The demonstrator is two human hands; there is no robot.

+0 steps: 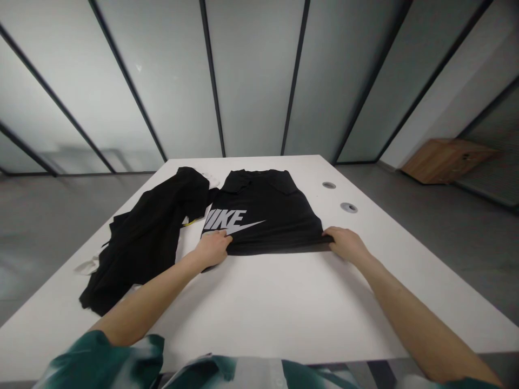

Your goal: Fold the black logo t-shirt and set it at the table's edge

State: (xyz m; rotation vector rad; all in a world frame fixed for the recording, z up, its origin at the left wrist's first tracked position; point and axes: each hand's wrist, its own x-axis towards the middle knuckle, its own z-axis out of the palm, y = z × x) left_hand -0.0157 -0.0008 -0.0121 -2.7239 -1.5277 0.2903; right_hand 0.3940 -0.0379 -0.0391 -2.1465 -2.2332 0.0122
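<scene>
- Frosted glass panels [251, 75] with dark frames close off the room behind, and grey floor runs along both sides.
- White table [259, 302] fills the middle of the view, stretching from the near edge to the glass wall.
- Black garment [150, 237] lies crumpled and loose on the left part of the table, just beside the folded shirt, with a bit of white cloth showing at its lower left edge.
- Black shirt [263, 210] with a pale printed logo lies folded flat near the table's centre, its near edge facing the person.
- Wooden cabinet [441, 159] stands on the floor by the wall at far right, well apart from the table.
- Left hand [213, 247] rests on the near left corner of the shirt, just below the logo; its fingers are curled onto the fabric, pressing or pinching the edge, though which I cannot tell.
- Right hand [346, 243] sits at the near right corner of the shirt, fingers narrowly closed and pinching the fabric edge.
- Two round cable ports [348, 207] are set into the tabletop to the right of the shirt, one behind the other.
</scene>
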